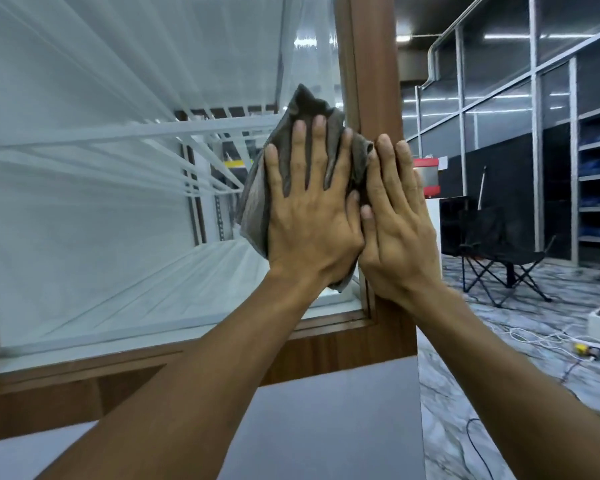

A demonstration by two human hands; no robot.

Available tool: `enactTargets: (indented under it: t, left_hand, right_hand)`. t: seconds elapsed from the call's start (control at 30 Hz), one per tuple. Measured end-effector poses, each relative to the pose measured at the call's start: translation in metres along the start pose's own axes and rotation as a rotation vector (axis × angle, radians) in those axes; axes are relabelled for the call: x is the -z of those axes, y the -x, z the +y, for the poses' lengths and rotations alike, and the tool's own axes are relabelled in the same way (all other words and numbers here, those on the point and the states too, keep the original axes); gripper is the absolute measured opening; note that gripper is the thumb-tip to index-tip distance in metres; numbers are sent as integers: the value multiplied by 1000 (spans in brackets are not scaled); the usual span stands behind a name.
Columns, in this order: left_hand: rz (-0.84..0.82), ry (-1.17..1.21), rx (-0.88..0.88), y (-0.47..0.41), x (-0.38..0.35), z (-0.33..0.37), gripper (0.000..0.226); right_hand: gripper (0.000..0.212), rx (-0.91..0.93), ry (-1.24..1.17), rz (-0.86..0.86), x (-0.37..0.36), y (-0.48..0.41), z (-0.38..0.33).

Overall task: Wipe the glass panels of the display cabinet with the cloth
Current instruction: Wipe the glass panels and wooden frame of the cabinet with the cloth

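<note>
The grey cloth [255, 202] lies spread on the glass panel [118, 220], just left of the wooden corner post [371, 74]. The left grip [312, 216] presses it flat with straight, splayed fingers (no pinch, no curl). The right grip [400, 233], fingers straight and holding nothing, rests on the post itself. A folding chair [499, 251] stands well right of the post.

Your left hand [309, 216] is lying flat on the cloth [253, 202], pressing it against the glass panel [118, 209]. Your right hand [400, 223] is resting just right of it, on the corner post [371, 64]. A folding chair [499, 247] is standing farther right, behind.
</note>
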State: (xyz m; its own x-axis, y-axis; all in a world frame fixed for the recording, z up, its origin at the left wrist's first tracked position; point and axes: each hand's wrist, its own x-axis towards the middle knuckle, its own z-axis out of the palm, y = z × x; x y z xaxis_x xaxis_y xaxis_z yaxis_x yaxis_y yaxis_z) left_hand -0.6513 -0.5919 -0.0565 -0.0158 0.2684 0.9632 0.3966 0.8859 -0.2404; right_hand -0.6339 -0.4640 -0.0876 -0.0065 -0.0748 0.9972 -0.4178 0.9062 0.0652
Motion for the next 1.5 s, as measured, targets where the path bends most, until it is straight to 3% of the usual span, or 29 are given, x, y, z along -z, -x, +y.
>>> enactTargets:
  t: [0.3,0.53,0.6,0.73,0.87,1.0,1.27,1.37,1.5]
  left_hand:
    - [-80,5,-132,56,1,1,70]
    - [-41,59,-200,58,8,-16,65]
    - [-13,54,-146,60,14,-35,66]
    - [31,-68,244,74,32,-74,72]
    - [-83,-28,-160,87,44,-106,70]
    - [-17,-74,63,102,59,-148,71]
    - [-57,-83,114,125,78,-192,69]
    - [-74,-109,87,130,89,-219,69]
    - [-166,-146,-75,135,107,-257,69]
  right_hand:
    - [57,-10,-37,0,5,23,1]
    - [61,-65,129,19,-4,30,-27]
    - [60,-35,149,3,-11,32,-39]
    - [63,-56,206,-29,-16,29,-45]
    - [64,2,209,-73,-26,30,-62]
    - [63,124,97,-140,-52,26,-98]
    - [62,235,111,-134,-98,15,-167]
    - [63,223,144,-135,-104,16,-170]
    - [65,240,145,-160,-102,15,-166]
